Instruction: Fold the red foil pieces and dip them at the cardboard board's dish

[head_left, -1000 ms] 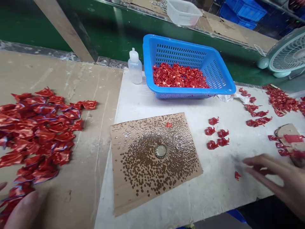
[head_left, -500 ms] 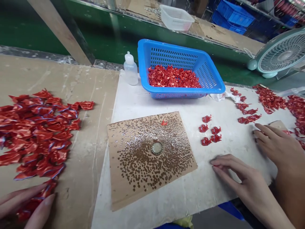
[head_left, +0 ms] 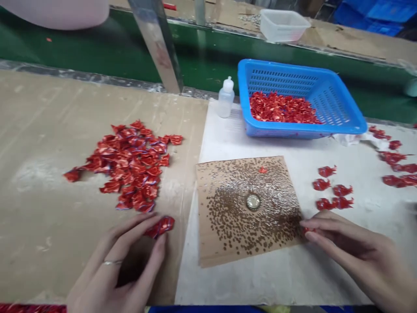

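Near the front edge of the tabletop, the left hand [head_left: 120, 269], palm down and wearing a thin ring [head_left: 112, 262], pinches a red wrapper [head_left: 162, 226] between thumb and forefinger. Its print is too blurred to read. A pile of wrappers [head_left: 130, 165] lies just behind. The right hand [head_left: 355, 252], fingers pressed together, pinches a red scrap [head_left: 305, 230] at the right front corner of a spotted cardboard sheet [head_left: 228, 243]. A blue basket [head_left: 345, 104] and a small bottle [head_left: 225, 99] stand near the back edge.

Thin ring [head_left: 112, 262] on left hand [head_left: 120, 269]
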The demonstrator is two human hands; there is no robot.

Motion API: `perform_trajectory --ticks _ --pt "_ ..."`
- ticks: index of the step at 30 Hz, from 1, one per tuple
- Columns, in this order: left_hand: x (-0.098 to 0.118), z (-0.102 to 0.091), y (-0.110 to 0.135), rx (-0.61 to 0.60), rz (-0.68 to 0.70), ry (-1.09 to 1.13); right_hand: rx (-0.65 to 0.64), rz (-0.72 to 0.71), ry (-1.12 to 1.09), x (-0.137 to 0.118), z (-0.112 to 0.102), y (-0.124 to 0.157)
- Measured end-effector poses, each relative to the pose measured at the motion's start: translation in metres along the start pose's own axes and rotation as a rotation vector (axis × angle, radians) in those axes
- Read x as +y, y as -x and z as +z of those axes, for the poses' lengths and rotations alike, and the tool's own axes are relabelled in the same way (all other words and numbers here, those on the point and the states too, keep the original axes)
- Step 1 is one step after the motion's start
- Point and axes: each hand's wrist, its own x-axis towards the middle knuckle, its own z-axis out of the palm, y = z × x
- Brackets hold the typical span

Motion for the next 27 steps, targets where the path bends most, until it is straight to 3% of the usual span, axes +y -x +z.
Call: perform_trajectory --ticks 3,8,11,15,20,27 --pt "0.009 0.001 -0.002 -0.024 0.016 -0.081 -0.026 0.027 0.029 -0.008 0.006 -0.007" --pt "0.047 0.017 -0.028 0.103 -0.057 -0.048 0.029 0.009 -0.06 -0.033 0.02 -0.022" --pt "0.057 0.021 -0.036 0.122 -0.057 -0.044 -0.02 -0.045 -0.079 -0.045 0.025 -0.033" --pt "0.034 0.01 -0.025 0.094 -0.022 -0.077 -0.045 -0.067 -0.12 -0.048 0.03 -0.041" --pt "-0.005 -0.004 -0.013 -0.073 0.05 -0.105 0.024 -0.084 -0.092 -0.047 0.04 -0.05" --pt "0.001 0.003 -0.018 -0.094 0.249 -0.207 -0.05 -0.205 0.037 -0.049 0.046 -0.058"
